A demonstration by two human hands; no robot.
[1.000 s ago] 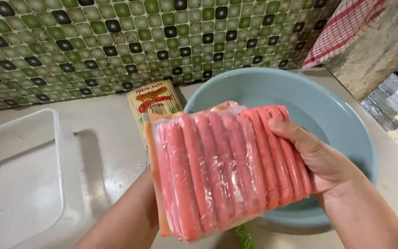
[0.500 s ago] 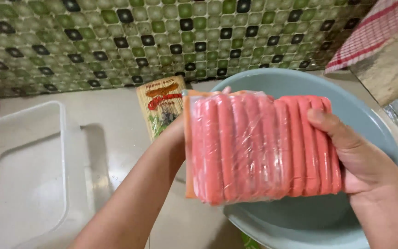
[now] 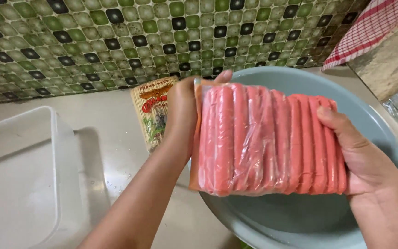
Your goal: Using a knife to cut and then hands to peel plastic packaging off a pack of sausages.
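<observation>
A clear plastic pack of red sausages (image 3: 263, 140) is held flat over a large pale blue basin (image 3: 300, 221). My left hand (image 3: 183, 113) grips the pack's left edge, with fingertips showing over its top. My right hand (image 3: 365, 157) holds the pack's right side, thumb lying across the sausages. The pack hides most of the basin's inside.
A packet of bamboo skewers (image 3: 153, 108) lies on the counter behind my left hand. A white plastic tub (image 3: 24, 180) stands at the left. A green and black tiled wall (image 3: 162, 37) runs along the back. A red checked cloth (image 3: 374, 27) hangs at the top right.
The pack has been lifted and shifted right, over the basin. My left hand has moved from under the pack to gripping its left edge.
</observation>
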